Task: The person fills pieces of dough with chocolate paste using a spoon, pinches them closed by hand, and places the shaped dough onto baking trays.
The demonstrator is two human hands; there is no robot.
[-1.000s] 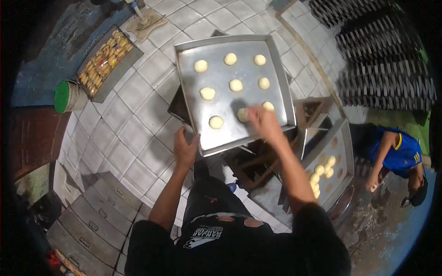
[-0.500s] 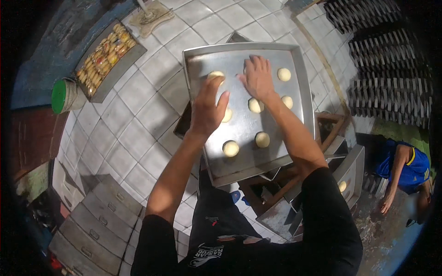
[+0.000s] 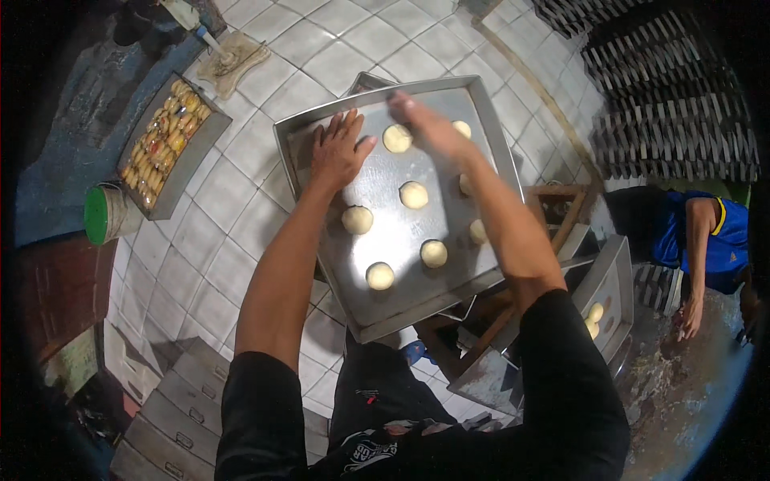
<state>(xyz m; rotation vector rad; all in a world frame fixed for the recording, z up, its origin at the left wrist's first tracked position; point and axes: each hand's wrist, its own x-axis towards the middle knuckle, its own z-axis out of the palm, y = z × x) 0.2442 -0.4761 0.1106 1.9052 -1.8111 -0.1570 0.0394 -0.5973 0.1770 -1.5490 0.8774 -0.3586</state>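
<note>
Round, pale dough balls point(image 3: 414, 195) lie spaced out on a square metal baking tray point(image 3: 353, 309) with raised sides. My left hand point(image 3: 340, 152) is palm down over the tray's far left corner, its fingers stretched out and slightly apart. Whatever lies beneath that palm is hidden. Over the far middle of the tray, my right hand point(image 3: 429, 124) is smeared by motion, between two dough balls; its fingers cannot be made out. My right forearm partly covers the balls along the right side.
A metal bin of wrapped bread rolls point(image 3: 164, 148) and a green-lidded bucket point(image 3: 100, 215) stand at left. Closed metal tins point(image 3: 172, 417) are at lower left. Stacked dark slatted racks point(image 3: 666, 104) fill the far right. Another person's arm point(image 3: 696, 264) reaches in near a second tray point(image 3: 613, 293).
The tray has shifted left and turned slightly in view. My left hand has moved left and flattened with its fingers spread. My right hand has moved off the dough ball beneath it, which now shows.
</note>
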